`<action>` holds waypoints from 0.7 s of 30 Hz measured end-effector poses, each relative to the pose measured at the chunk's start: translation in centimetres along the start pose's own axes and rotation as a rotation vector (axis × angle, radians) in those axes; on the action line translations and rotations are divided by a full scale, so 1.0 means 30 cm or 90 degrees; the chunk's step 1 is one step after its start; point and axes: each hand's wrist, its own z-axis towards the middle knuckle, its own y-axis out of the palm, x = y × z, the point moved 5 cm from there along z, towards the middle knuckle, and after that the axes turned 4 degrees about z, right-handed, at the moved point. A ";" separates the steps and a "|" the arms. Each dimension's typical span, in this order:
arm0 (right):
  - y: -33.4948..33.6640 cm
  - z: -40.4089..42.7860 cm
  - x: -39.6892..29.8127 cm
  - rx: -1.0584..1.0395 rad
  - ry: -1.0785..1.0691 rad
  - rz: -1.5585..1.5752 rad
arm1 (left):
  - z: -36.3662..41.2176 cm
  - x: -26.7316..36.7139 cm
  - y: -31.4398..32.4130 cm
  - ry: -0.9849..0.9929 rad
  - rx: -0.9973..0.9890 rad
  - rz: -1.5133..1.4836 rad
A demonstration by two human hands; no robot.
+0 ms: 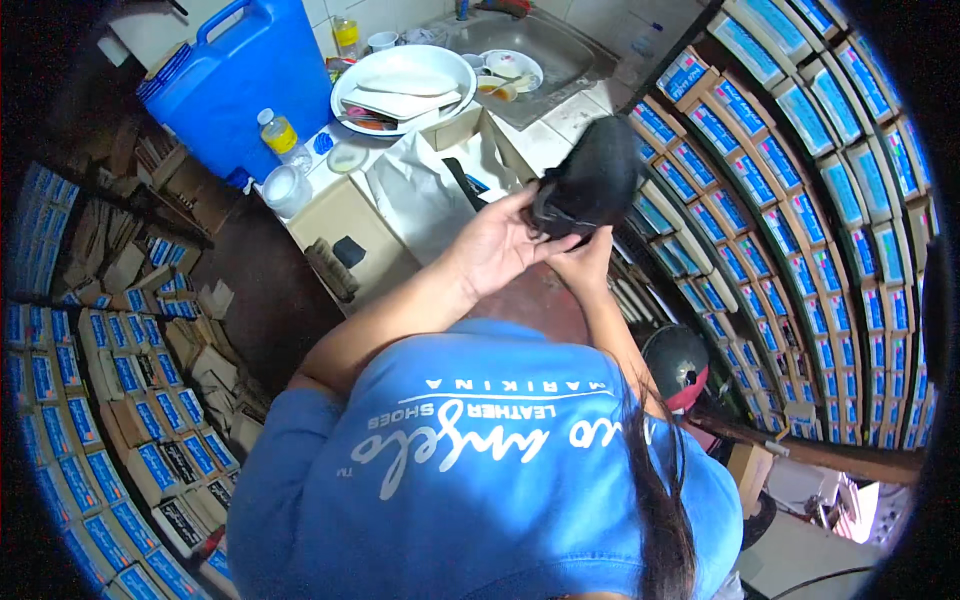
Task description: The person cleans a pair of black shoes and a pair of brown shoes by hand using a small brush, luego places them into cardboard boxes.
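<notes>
A black shoe (596,176), slightly blurred, is raised in front of me above the counter's right side. My left hand (499,244) has its fingers at the shoe's near left part, palm partly turned up. My right hand (585,262) grips the near end from below, most of its fingers hidden behind the shoe. Beyond my left hand, an open cardboard shoebox (517,146) holds white tissue paper (412,195) and a dark strip. A shallow cardboard box part (330,214) lies to the left, with a bristle brush (332,270) and a small black block (349,252) in it.
A white basin (469,86) with dishes stands beside the metal sink (517,105). Left of it are a blue jerrycan (240,82), a bottle with a yellow label (279,135) and a white tub (287,191). Shelves of labelled shoeboxes (750,180) rise close on my right; more boxes (112,420) are stacked left.
</notes>
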 end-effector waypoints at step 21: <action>0.135 0.237 0.414 -0.536 0.431 0.117 | -0.008 -0.318 -0.729 0.035 0.338 0.667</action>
